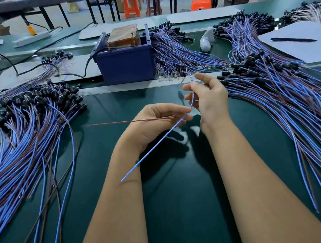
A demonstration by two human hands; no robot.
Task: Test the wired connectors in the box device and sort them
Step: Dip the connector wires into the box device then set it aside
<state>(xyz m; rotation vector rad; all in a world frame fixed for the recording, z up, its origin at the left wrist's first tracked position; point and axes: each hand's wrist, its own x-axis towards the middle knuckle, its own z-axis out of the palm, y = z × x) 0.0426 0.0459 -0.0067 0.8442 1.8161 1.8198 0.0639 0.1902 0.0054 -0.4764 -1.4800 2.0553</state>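
Over the green mat, my left hand (155, 122) pinches a thin brown wire (126, 122) that sticks out to the left. My right hand (208, 97) holds the same connector's wires near their upper end, fingers curled around them. Its blue wire (154, 145) runs down-left across my left wrist. The connector's head (187, 74) shows just above my right fingers. The blue box device (126, 64) stands behind my hands, with a brown block (123, 35) inside it. A big pile of wired connectors (31, 124) lies on the left, another pile (288, 89) on the right.
More connector bundles lie right of the box (176, 54) and at the back right (245, 25). A black cable (77, 74) runs from the box to the left. White paper with a black pen (293, 39) sits at the right. A white object (206, 39) stands behind.
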